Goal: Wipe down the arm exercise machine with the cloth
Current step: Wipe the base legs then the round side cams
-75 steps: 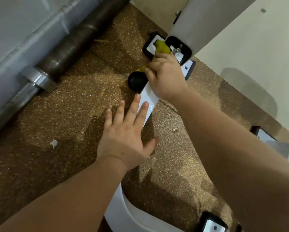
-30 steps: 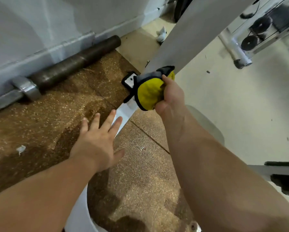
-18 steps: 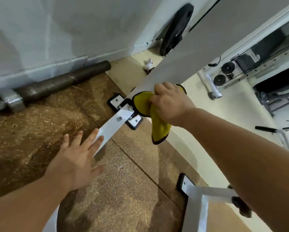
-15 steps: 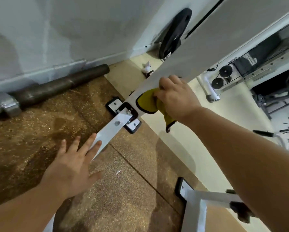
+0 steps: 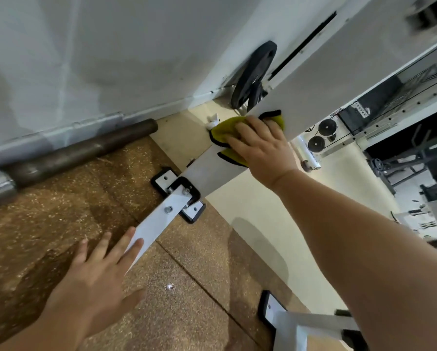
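Observation:
The machine's white slanted post rises from a black-edged foot plate on the floor. A yellow cloth with a black hem lies flat on the post a little above the foot. My right hand presses it there, fingers spread flat over the cloth. A white base bar runs from the foot toward me. My left hand lies open, its fingertips resting on the near end of that bar and on the brown floor mat.
A dark steel barbell lies along the white wall at left. A black weight plate leans behind the post. Another white foot of the frame stands at lower right. Other gym machines fill the right background.
My right hand has slid the cloth up the post, away from the foot plate, and flattened over it. The view has tilted upward. My left hand stays on the base bar.

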